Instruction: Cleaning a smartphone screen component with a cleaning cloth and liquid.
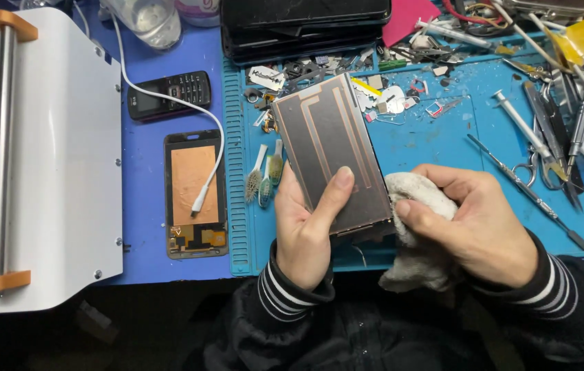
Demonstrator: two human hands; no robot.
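Now | left hand (305, 230) grips dark copper-traced panel (329, 154) | right hand (474, 220) clutches white cloth (412, 237)

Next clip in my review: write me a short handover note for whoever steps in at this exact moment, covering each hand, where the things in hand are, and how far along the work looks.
Left hand: grips the screen panel by its lower end, thumb across the back, held tilted above the blue mat.
Right hand: closed on a white cloth, bunched against the panel's lower right corner.
Nearby: brushes left of the panel; a second panel with a white cable across it; a small black phone; tweezers, scissors and probes at right.
Done: the panel is off the mat, back side up.
Left: how much of it has been wiped cannot be told.
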